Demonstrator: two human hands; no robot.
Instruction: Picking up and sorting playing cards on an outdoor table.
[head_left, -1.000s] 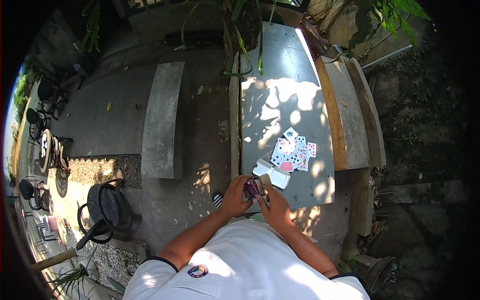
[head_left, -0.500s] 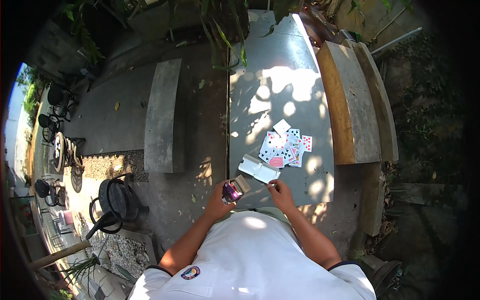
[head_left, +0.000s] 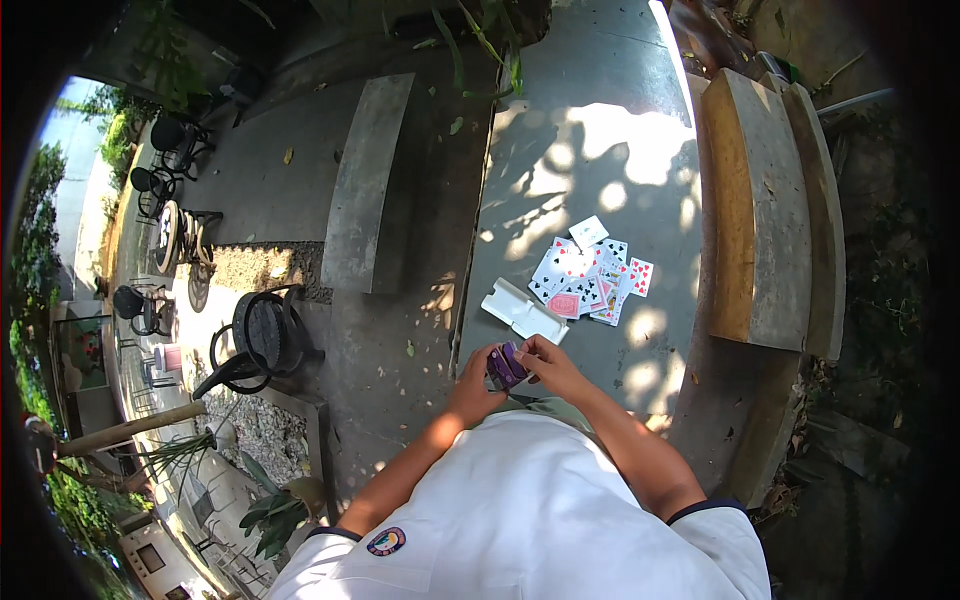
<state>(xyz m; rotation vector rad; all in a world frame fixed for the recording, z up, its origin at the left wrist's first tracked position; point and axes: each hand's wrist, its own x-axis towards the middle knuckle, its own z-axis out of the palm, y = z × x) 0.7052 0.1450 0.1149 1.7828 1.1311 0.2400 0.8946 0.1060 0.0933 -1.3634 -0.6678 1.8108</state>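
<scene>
Close in front of my body, my left hand (head_left: 476,388) is wrapped round a small purple box (head_left: 507,368). My right hand (head_left: 549,364) has its fingers closed on the right side of that box; whether they pinch a flap is too small to tell. Just beyond my hands, a white open case (head_left: 524,311), hinged in two halves, lies on the grey table (head_left: 630,360). Playing cards (head_left: 590,278) spread loosely beyond it, mostly face up and overlapping. One red-backed card (head_left: 564,304) lies at their near edge.
A stone bench (head_left: 368,190) runs along the left, and another bench (head_left: 755,215) stands close on the right. A black chair (head_left: 262,335) is at the left. Leaves (head_left: 515,65) hang over the table's far end.
My right hand has moved from beside the white case to the purple box. The box is turned in my left hand, and its opened brown end no longer shows. The whole view has shifted.
</scene>
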